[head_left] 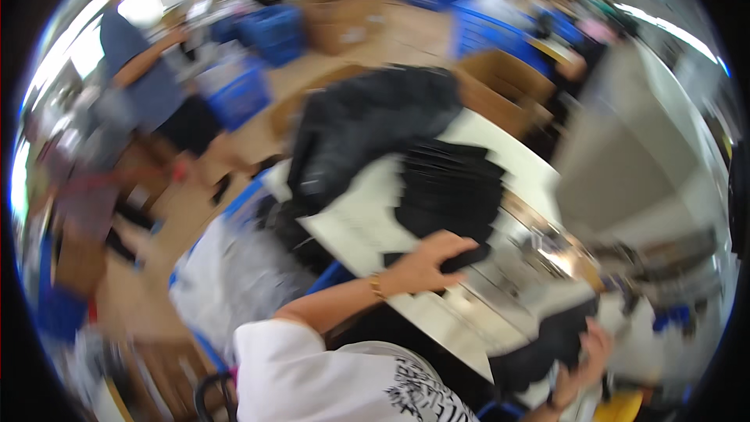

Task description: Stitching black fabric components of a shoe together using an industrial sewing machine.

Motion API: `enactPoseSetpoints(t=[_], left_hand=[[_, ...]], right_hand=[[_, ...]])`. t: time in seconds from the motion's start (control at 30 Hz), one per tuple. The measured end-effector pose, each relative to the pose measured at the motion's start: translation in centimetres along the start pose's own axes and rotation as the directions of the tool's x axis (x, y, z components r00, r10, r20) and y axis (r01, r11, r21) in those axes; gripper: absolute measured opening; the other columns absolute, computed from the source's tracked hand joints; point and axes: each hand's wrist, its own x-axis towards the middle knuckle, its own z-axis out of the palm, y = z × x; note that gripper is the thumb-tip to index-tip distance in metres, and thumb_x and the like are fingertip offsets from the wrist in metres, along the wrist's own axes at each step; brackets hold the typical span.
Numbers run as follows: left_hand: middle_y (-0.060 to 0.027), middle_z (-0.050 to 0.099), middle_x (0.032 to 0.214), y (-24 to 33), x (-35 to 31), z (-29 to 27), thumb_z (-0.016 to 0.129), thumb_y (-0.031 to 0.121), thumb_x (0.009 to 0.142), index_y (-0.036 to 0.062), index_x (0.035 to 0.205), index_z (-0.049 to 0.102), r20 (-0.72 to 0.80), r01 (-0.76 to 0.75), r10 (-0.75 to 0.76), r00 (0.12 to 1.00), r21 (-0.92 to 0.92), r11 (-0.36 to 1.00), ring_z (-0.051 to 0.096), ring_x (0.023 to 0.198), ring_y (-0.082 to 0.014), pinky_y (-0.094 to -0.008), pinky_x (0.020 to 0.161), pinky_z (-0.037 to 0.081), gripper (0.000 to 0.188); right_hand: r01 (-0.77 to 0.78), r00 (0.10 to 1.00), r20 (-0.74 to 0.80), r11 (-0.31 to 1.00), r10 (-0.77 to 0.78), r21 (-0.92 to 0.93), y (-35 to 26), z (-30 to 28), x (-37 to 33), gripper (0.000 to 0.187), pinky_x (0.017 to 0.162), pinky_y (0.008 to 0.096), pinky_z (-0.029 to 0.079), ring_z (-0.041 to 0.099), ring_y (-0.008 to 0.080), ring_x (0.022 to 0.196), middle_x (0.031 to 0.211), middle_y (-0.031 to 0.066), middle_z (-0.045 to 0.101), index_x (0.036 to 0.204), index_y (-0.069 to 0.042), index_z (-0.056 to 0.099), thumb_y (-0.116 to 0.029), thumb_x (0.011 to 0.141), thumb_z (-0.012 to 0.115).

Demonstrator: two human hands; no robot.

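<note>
Grip: the left hand [422,263], digits parted widely, lies at the near side of a thick, layered stack of black, cloth-like pieces [449,187]; black material shows in the gap between the digits, but whether they pinch it cannot be told. Fingers of the right hand [582,367] bend against the right border of a flat, black, cloth-like piece with a wavy outline [539,352]; how firmly they close on it is unclear. This single piece lies toward the right end of the near edge of a white, smooth-topped table [500,129], apart from the stack, which occupies the middle between near and far edges. Right of the stack are a shiny metal fitting [553,248] and a bulky, pale grey machine body [633,141]; a large, dark, crumpled bundle [375,121] lies across the table's left end. Step in hand, judged from the pose: handling of one piece at the right, with the left hand attending to the stack. A next move probably calls for a sure, flat hold on the single piece. Obscured: the right thumb and the underside of the left palm; blur softens the metal fitting, and everything beyond the right wrist is cut off
</note>
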Motion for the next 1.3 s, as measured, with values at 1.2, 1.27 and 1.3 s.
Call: enactPoseSetpoints(t=[1.2,1.27,1.3], left_hand=[[-0.0090,0.059,0.104,7.4,9.3,0.9,0.054,0.006,0.065,0.0013,0.100,0.062,0.410,-0.645,0.499,0.764,0.440,0.625,0.059,0.089,-0.0189,-0.0237,0.052,0.035,0.036],[-0.0091,0.059,0.104,7.4,9.3,1.1,0.054,0.006,0.065,0.0012,0.100,0.061,0.408,-0.658,0.516,0.753,0.453,0.602,0.059,0.089,-0.0189,-0.0240,0.052,0.035,0.036],[-0.0091,0.059,0.103,7.4,9.3,1.2,0.053,0.005,0.065,0.0011,0.100,0.061,0.406,-0.671,0.534,0.741,0.466,0.577,0.059,0.089,-0.0189,-0.0243,0.051,0.035,0.036]], right_hand=[[0.261,0.924,0.360,0.898,-0.127,-0.355,1.3,6.4,0.8,0.023,0.081,0.0407,0.046,0.057,0.0269,0.085,0.088,0.0109,0.057,0.088,-0.005,0.060,-0.007,0.066,0.054],[0.045,0.958,0.286,0.986,0.004,-0.161,1.7,7.2,0.0,0.024,0.082,0.0399,0.045,0.056,0.0271,0.087,0.089,0.0105,0.057,0.091,-0.005,0.060,-0.005,0.068,0.053],[0.045,0.958,0.287,0.986,0.003,-0.160,1.6,7.3,-0.1,0.024,0.082,0.0399,0.045,0.056,0.0271,0.087,0.089,0.0105,0.057,0.091,-0.005,0.060,-0.005,0.068,0.053]])
